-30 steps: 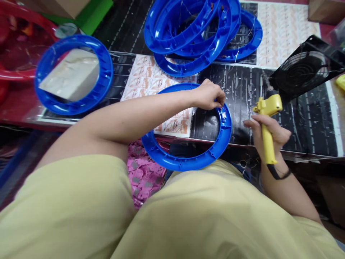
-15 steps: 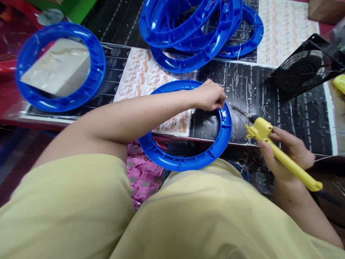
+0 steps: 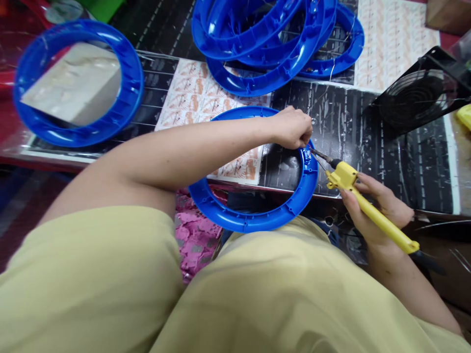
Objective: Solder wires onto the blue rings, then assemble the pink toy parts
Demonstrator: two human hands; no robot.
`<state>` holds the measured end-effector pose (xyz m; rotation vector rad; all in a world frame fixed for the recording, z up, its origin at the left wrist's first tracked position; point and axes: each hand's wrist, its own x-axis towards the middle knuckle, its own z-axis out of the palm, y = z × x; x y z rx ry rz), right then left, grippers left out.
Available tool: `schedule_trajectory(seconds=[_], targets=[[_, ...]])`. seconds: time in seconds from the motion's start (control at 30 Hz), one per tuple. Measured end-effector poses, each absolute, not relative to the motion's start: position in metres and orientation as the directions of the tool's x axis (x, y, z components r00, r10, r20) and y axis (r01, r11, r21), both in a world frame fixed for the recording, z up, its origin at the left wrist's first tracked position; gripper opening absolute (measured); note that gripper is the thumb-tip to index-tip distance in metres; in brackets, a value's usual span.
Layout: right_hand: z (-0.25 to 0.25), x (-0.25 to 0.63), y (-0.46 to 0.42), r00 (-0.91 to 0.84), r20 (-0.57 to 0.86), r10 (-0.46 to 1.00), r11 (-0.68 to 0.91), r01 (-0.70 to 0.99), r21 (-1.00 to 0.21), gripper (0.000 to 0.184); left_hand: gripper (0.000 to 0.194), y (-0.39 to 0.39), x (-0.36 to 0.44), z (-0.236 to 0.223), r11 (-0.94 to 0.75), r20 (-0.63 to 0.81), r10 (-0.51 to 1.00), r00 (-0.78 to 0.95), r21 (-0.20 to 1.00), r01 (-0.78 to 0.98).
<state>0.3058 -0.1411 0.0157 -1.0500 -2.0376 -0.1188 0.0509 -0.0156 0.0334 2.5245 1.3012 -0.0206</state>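
Observation:
A blue plastic ring (image 3: pixel 253 223) lies partly on the table edge and partly over my lap. My left hand (image 3: pixel 292 128) is closed at the ring's upper right, its fingers pinched over a small spot with thin wires; what they hold is hidden. In my right hand (image 3: pixel 382 211) is a yellow soldering gun (image 3: pixel 379 211), gripped by its handle. Its dark tip (image 3: pixel 317 153) meets or nearly meets the ring's right side, just below my left fingers; I cannot tell if it touches.
Several blue rings (image 3: pixel 253 83) are piled at the back. Another blue ring (image 3: pixel 134 88) surrounds a pale block (image 3: pixel 95 95) at the left. A black fan (image 3: pixel 419 93) stands at the right, near a brown box (image 3: pixel 447 17). Printed sheets (image 3: pixel 184 105) lie on the black-covered table (image 3: pixel 342 117).
My right hand has brought the soldering gun left, its tip now at the ring beside my left fingers. My left hand has shifted slightly right, still closed.

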Motion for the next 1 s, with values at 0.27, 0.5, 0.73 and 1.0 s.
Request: schedule_trajectory(seconds=[0.27,0.5,0.73,1.0], targets=[[0.022,0.301,-0.14,-0.357,0.735,0.577,0.708,0.668,-0.231,0.018,0.024,-0.005,0.053,0.027,-0.518,-0.161,0.797,0.583,0.316,0.795],[0.023,0.3,-0.139,-0.411,0.729,0.547,0.749,0.629,-0.208,0.02,0.019,0.001,0.061,0.032,-0.54,-0.186,0.785,0.591,0.259,0.8],[0.032,0.3,-0.135,-0.482,0.717,0.504,0.8,0.573,-0.178,0.022,0.02,0.002,0.062,0.035,-0.548,-0.207,0.78,0.591,0.231,0.804],[0.035,0.301,-0.134,-0.436,0.739,0.514,0.781,0.593,-0.194,0.022,0.02,-0.01,0.069,0.052,-0.513,-0.283,0.797,0.534,0.152,0.845]])
